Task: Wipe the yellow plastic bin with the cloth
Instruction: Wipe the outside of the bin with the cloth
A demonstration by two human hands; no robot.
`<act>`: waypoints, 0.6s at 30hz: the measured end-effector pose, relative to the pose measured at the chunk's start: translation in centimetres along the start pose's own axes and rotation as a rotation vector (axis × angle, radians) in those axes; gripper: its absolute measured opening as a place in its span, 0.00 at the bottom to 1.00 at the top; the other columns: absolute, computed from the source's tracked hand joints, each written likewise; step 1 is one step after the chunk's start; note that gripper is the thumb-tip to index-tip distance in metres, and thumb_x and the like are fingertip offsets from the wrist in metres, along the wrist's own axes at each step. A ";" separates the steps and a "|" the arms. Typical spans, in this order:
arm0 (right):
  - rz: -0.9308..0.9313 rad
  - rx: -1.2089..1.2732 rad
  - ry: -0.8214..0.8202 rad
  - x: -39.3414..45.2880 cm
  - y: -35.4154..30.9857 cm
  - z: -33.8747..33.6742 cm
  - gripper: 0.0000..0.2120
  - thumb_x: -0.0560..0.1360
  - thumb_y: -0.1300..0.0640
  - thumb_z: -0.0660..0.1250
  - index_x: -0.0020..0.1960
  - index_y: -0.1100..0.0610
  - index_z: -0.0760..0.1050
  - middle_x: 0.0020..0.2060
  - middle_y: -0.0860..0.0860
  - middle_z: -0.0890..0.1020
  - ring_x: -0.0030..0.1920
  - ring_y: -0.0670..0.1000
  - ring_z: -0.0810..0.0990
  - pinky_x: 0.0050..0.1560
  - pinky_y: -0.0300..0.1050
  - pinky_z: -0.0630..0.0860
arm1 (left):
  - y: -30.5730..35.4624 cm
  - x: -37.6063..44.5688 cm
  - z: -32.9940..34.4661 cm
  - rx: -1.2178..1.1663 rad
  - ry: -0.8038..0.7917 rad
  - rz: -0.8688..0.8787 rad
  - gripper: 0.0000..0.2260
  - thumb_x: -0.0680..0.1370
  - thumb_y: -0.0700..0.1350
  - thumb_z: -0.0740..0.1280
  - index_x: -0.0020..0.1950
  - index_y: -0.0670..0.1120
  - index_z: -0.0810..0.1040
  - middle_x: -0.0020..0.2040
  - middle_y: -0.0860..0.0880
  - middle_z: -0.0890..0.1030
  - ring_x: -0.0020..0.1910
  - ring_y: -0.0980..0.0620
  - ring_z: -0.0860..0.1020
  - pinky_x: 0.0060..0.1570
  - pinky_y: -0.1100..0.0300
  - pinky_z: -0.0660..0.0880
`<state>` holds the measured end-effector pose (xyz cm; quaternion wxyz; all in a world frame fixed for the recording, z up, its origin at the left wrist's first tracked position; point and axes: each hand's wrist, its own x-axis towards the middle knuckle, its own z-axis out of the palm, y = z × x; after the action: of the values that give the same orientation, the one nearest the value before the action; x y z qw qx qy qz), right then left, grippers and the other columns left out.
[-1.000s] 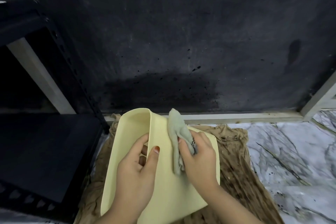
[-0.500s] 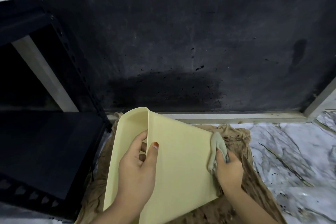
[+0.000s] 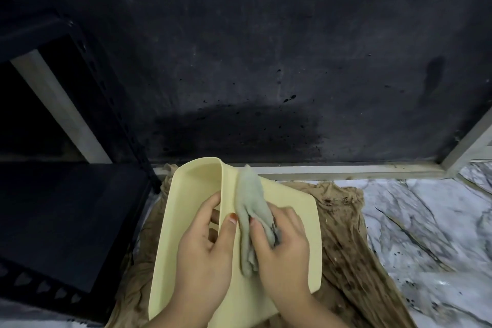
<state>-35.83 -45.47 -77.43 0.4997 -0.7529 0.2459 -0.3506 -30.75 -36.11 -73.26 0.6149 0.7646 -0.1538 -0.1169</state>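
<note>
The pale yellow plastic bin (image 3: pixel 298 224) lies tilted on its side on a brown cloth, its open mouth facing left. My left hand (image 3: pixel 205 255) grips the bin's rim, fingers inside and thumb on the outer wall. My right hand (image 3: pixel 282 247) presses a crumpled grey-green cloth (image 3: pixel 251 210) flat against the bin's upturned outer wall, close beside the left thumb. The cloth's top end sticks up past the bin's upper edge.
A stained brown sheet (image 3: pixel 346 242) lies under the bin on a marble-patterned floor (image 3: pixel 426 221). A black metal shelf rack (image 3: pixel 66 208) stands close on the left. A dark speckled wall (image 3: pixel 266 74) with a pale base strip (image 3: pixel 346 169) rises right behind.
My right hand swept the cloth from the bin's right edge back leftward across the outer wall, up next to my left thumb. The left hand kept its grip on the rim.
</note>
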 end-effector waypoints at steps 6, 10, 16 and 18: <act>0.004 0.003 0.061 4.9 -0.3 -0.7 0.10 0.74 0.58 0.65 0.40 0.43 0.73 0.37 0.46 0.76 0.43 0.48 0.76 0.41 0.39 0.70 | 0.6 -0.2 -0.1 -0.059 -0.078 -0.018 0.15 0.76 0.41 0.65 0.59 0.58 0.76 0.34 0.52 0.84 0.28 0.56 0.79 0.29 0.69 0.74; 0.187 -0.058 0.152 7.3 3.5 -2.1 0.09 0.74 0.57 0.64 0.35 0.54 0.73 0.36 0.55 0.79 0.37 0.53 0.75 0.35 0.43 0.68 | 0.9 -0.1 -0.1 -0.144 -0.143 -0.021 0.15 0.77 0.34 0.63 0.57 0.52 0.76 0.44 0.60 0.86 0.42 0.63 0.83 0.37 0.73 0.76; 0.466 -0.088 0.288 7.2 9.2 -5.2 0.15 0.75 0.59 0.63 0.31 0.60 0.70 0.26 0.55 0.74 0.31 0.57 0.72 0.31 0.47 0.65 | 0.9 0.1 0.0 -0.184 -0.175 -0.024 0.17 0.76 0.32 0.62 0.54 0.53 0.76 0.48 0.59 0.85 0.47 0.60 0.82 0.42 0.70 0.77; 0.525 -0.090 0.334 6.2 10.7 -5.8 0.12 0.75 0.58 0.63 0.36 0.63 0.74 0.26 0.56 0.73 0.30 0.56 0.71 0.31 0.47 0.65 | 0.9 0.1 0.2 -0.175 -0.187 -0.019 0.17 0.76 0.31 0.62 0.54 0.53 0.76 0.49 0.58 0.85 0.50 0.57 0.82 0.45 0.67 0.77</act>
<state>-36.58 -57.34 -84.06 0.4922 -0.6170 0.5257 -0.3172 -30.87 -36.53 -72.39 0.6609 0.6953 -0.1927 -0.2065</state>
